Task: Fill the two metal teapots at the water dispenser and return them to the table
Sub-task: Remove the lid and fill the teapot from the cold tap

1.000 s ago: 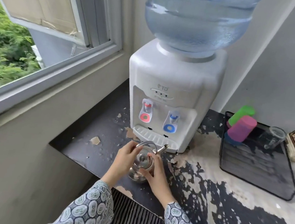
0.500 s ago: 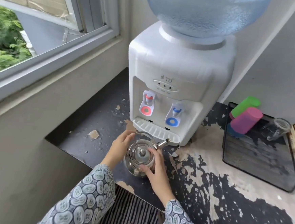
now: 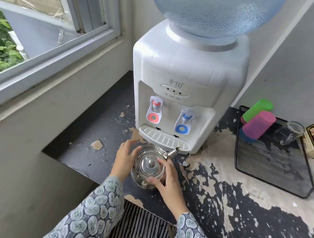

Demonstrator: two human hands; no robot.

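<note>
both hands cup the metal teapot on the tabletop just before the water dispenser: left hand loosely spread, right hand gripping its side

Daylight came in through the window left of the water dispenser; scene was bright and evenly lit, shadows soft. Teapot below it showed specular glare. Wide-angle bowing at frame edges; bottom-right countertop slightly blurred.
</note>
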